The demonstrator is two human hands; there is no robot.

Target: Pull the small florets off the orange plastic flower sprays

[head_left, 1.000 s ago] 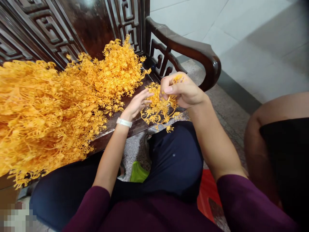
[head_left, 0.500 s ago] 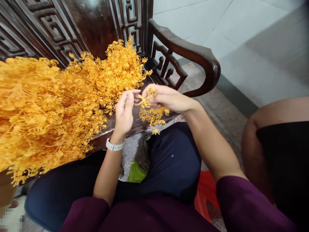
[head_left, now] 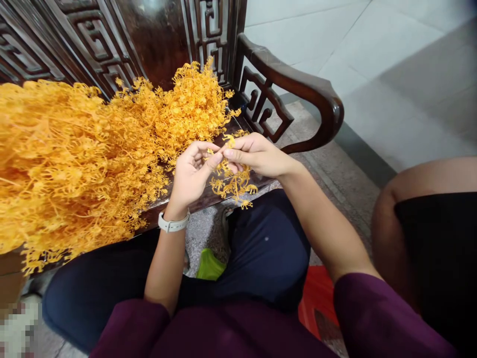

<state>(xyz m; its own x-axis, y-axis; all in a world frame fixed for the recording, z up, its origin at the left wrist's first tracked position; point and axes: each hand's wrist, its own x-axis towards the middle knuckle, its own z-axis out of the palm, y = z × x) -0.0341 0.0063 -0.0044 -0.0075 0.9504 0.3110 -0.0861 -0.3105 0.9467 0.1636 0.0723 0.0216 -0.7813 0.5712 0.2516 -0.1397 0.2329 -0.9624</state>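
A small yellow-orange artificial flower sprig [head_left: 234, 186] dangles between my hands, above the front edge of the bench. My right hand [head_left: 257, 155] pinches it between thumb and fingers. My left hand [head_left: 194, 171], with a pale watch strap at the wrist, has its thumb and forefinger closed on a piece of the same sprig, and the fingertips of both hands meet. Just left of my hands spreads a big heap of the same sprigs [head_left: 97, 159]. The exact part pinched is covered by my fingers.
The heap lies on a dark carved wooden bench [head_left: 152, 35] with a curved armrest [head_left: 298, 84] beyond my right hand. Another person's bare knee [head_left: 387, 214] is close at my right. Something bright green [head_left: 210, 265] is on the floor between my legs, and something red [head_left: 318, 293] is beneath me.
My left hand has gone from open fingers to a pinch on the sprig, its thumb now meeting my right fingertips. My right hand still holds the sprig. The view has shifted slightly.
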